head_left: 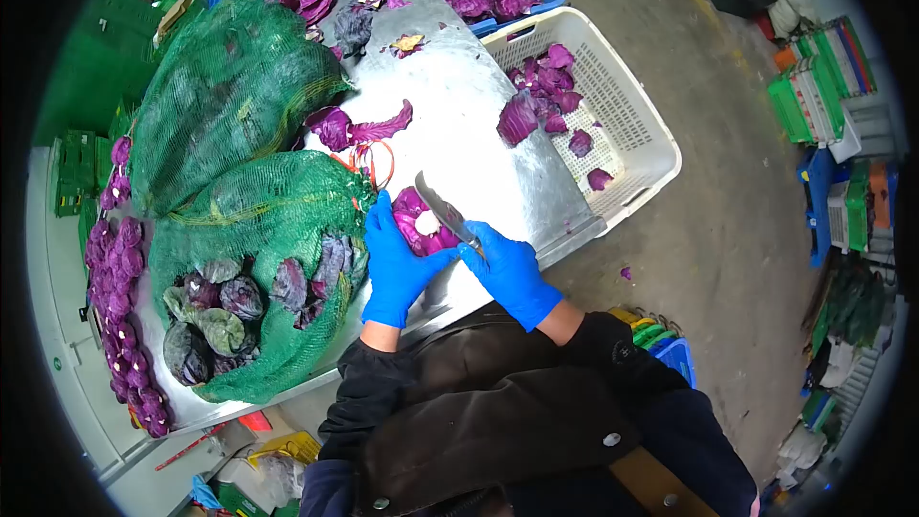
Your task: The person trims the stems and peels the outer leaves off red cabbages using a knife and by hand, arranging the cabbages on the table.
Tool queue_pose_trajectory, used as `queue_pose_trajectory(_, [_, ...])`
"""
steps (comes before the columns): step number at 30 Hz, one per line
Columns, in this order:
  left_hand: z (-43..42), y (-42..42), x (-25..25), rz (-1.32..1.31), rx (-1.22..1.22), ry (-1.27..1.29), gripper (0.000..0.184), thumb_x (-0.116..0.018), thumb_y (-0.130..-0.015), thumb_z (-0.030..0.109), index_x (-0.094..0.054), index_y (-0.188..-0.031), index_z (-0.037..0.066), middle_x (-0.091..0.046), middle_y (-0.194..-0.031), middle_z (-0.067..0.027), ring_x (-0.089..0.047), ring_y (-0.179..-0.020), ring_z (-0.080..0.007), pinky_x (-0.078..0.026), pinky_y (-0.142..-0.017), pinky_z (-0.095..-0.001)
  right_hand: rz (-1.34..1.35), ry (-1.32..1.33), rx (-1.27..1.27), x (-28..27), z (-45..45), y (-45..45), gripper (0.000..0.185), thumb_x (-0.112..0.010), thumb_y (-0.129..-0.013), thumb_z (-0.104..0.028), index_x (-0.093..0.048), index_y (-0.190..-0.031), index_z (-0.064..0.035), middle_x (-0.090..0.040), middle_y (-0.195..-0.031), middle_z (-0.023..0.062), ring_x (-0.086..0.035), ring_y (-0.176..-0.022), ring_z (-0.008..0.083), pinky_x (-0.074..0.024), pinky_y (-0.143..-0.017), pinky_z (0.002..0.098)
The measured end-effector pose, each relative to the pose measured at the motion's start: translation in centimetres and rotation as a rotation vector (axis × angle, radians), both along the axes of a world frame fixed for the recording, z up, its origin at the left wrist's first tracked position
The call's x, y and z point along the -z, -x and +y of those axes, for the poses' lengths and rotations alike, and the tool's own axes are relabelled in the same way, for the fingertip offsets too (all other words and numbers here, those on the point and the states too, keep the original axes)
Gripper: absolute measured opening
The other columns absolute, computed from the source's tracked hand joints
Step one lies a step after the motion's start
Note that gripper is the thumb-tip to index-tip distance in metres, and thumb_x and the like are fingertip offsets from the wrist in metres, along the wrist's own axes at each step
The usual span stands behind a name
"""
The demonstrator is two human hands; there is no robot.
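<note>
While the shiny table (459, 148) is holding things up, a green bag (258, 196) is lying on the left and a white crate (653, 124) is standing far right. The left hand (397, 263) is holding the cabbage (407, 208), fingers hugging its left side, thumb lying along its near side. The right hand (514, 273) is gripping the knife (441, 207) by its handle, just near and right of the cabbage. So the cabbage is sitting at the far ends of both hands, with the left hand being closer. The knife is running from near right to far left, its blade slanting by the cabbage's right side; whether they are touching is not showing. The white stem (428, 223) is facing up, left of the blade.
</note>
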State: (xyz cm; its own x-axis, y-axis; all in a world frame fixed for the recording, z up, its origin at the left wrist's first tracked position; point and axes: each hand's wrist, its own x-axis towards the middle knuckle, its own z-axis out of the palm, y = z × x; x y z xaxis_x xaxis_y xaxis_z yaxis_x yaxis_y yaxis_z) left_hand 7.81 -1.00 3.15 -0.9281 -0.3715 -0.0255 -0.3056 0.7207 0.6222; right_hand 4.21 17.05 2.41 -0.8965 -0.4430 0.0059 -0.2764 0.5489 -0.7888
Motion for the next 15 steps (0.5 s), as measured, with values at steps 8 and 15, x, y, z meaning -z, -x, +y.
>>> queue_pose_trajectory(8, [-0.6, 2.0, -0.5, -0.013, 0.033, -0.002, 0.120, -0.091, -0.050, 0.040, -0.028, -0.142, -0.005, -0.049, -0.122, -0.0276, -0.055, -0.108, -0.0414, -0.049, -0.090, -0.0457, 0.149, -0.313, -0.075, -1.1, -0.1, -0.2, 0.051, -0.056, -0.094, -0.036, -0.043, -0.143, -0.0267, -0.057, -0.075, 0.0080, -0.062, -0.057, 0.0284, -0.0503, -0.049, 0.0405])
queue_pose_trajectory(15, [-1.0, 2.9, -1.5, -0.030, 0.050, -0.057, 0.113, -0.093, -0.049, 0.040, -0.034, -0.135, -0.004, -0.053, -0.114, -0.0255, -0.058, -0.103, -0.0405, -0.050, -0.087, -0.0463, 0.096, -0.444, -0.126, -2.1, -0.9, 0.5, 0.057, -0.048, -0.097, -0.038, -0.030, -0.150, -0.0247, -0.060, -0.076, 0.0095, -0.062, -0.056, 0.0298, -0.0494, -0.048, 0.0434])
